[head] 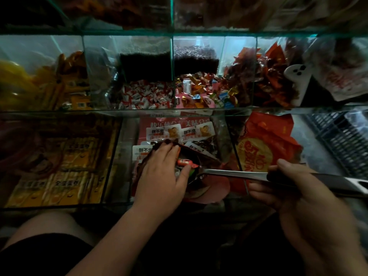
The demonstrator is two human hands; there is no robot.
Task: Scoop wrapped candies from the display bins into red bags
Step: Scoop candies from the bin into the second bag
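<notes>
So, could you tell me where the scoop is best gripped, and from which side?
Grip the scoop by its dark handle, from the right: the long handle runs level to the right, clear of the candies and bag at the left hand. The right hand holds it there.

scoop (pixel 235 173) lies right of the bag (pixel 207 193) — bins (pixel 151 94) behind.

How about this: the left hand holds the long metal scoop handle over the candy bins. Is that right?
No. The head view shows the right hand holding the long metal scoop handle over the candy bins. The left hand holds the bag.
</notes>
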